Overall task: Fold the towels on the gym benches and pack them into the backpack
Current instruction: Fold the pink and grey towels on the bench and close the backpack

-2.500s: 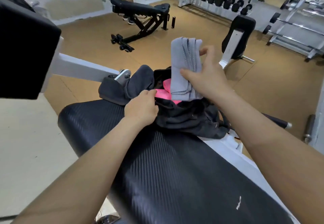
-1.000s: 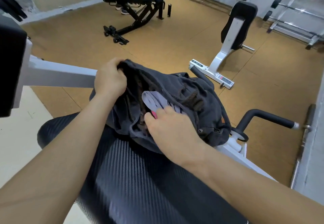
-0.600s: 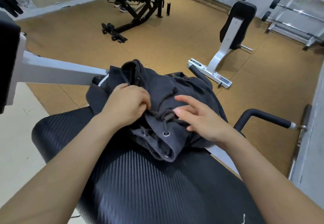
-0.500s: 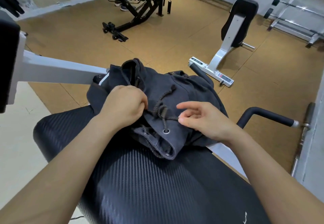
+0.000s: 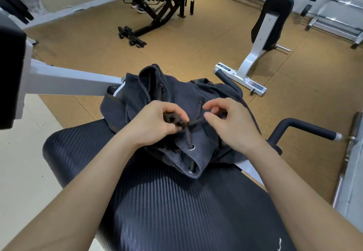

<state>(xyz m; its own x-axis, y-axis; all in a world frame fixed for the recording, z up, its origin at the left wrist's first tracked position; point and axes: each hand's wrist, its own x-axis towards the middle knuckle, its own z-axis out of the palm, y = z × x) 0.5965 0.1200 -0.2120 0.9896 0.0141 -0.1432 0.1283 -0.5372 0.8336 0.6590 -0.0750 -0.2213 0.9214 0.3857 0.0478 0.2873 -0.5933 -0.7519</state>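
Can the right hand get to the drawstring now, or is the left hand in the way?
Probably yes. The right hand is just beside the drawstring, nothing between; the left hand grips only its bunched part.

Black ribbed gym bench pad (image 5: 176, 211); dark grey backpack (image 5: 180, 97) slumped at far end.

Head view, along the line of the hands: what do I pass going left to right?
Pale floor → left hand, gripping the drawstring → drawstring → right hand → black handle → steel bar near the right edge.
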